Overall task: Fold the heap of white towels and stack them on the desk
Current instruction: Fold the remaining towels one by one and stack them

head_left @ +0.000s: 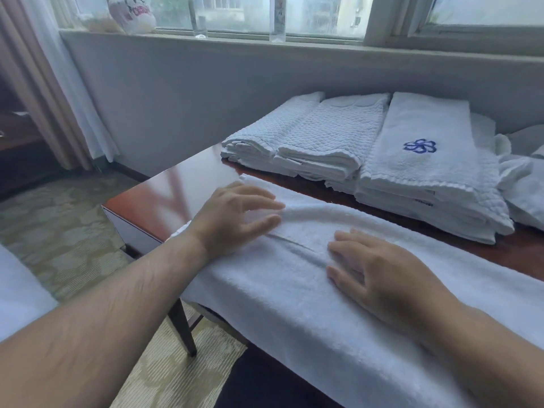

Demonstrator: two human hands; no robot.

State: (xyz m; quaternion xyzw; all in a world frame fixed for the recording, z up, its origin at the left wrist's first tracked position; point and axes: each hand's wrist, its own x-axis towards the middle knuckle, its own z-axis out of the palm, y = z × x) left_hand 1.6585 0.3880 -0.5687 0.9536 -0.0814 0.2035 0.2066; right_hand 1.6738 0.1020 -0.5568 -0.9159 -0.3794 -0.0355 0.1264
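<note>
A long white towel (294, 290) lies folded lengthwise across the front of the dark red desk (188, 184), its near side hanging over the edge. My left hand (235, 216) rests flat on the towel's left end, fingers spread. My right hand (379, 275) presses flat on the towel's middle beside a fold seam. Behind it stand three stacks of folded white towels: two waffle-textured stacks (309, 139) and one stack (426, 166) topped by a towel with a blue flower emblem (419, 146).
Unfolded white towels (524, 178) are heaped at the far right of the desk. A grey wall and window sill (265, 39) with a bag and small bottles run behind. Curtains (50, 92) hang at left; patterned carpet lies below.
</note>
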